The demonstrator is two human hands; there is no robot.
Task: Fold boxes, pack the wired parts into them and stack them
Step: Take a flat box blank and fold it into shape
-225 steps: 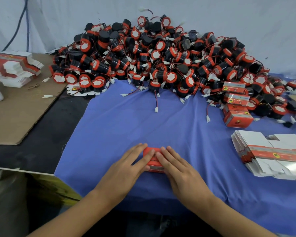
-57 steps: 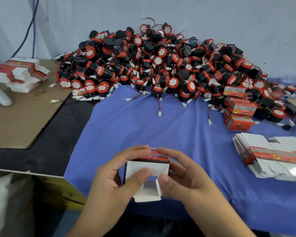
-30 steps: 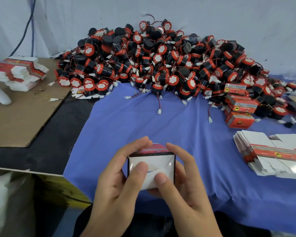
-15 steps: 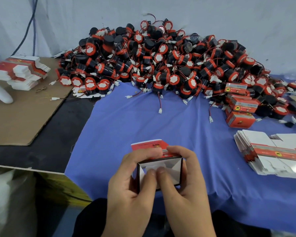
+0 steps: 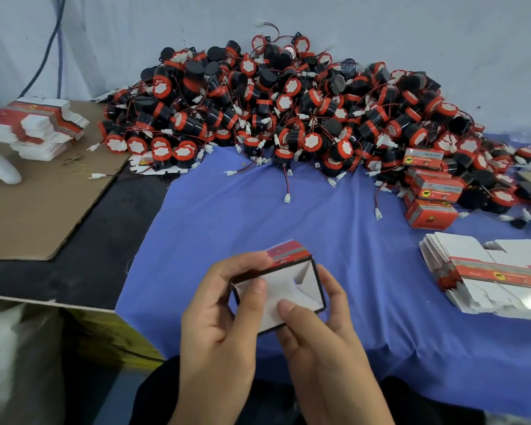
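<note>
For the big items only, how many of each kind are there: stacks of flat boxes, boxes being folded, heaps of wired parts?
Stacks of flat boxes: 2 (left stack, right stack)
Box being folded: 1
Heap of wired parts: 1
Total: 4

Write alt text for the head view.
Left hand and right hand hold a half-folded red box over a blue cloth, thumbs on its white flaps. Behind: a heap of wired parts, with folded boxes and flat blanks at right.
</note>
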